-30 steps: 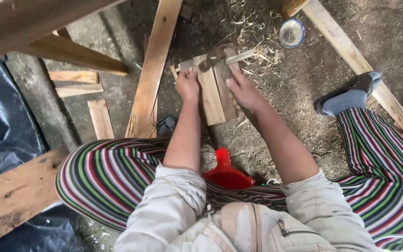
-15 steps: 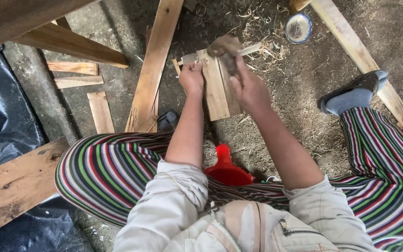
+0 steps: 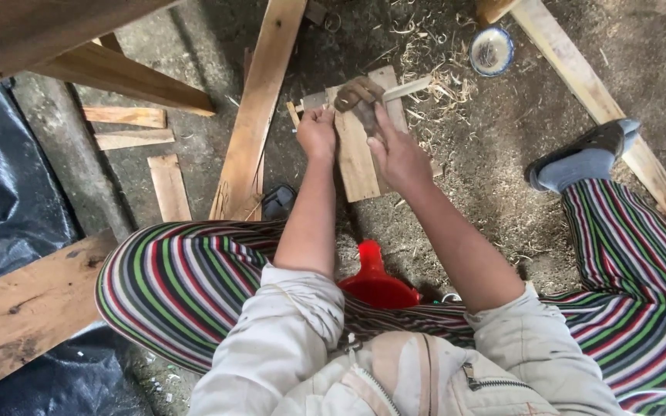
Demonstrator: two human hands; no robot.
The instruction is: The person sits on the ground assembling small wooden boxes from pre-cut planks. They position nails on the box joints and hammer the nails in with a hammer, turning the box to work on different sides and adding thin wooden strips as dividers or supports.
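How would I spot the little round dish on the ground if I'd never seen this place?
Start at the long pale plank running diagonally down the upper right. Just left of its top end, amid curly wood shavings on the dirt floor, sits a small round bowl. It is the only round, blue-rimmed thing among straight boards and scraps.

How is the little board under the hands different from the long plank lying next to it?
The little board is short and wide; the long plank is narrow and runs far up the floor. The left hand holds the board, and the right hand holds a hammer above it; nothing touches the plank. Both are pale, bare wood.
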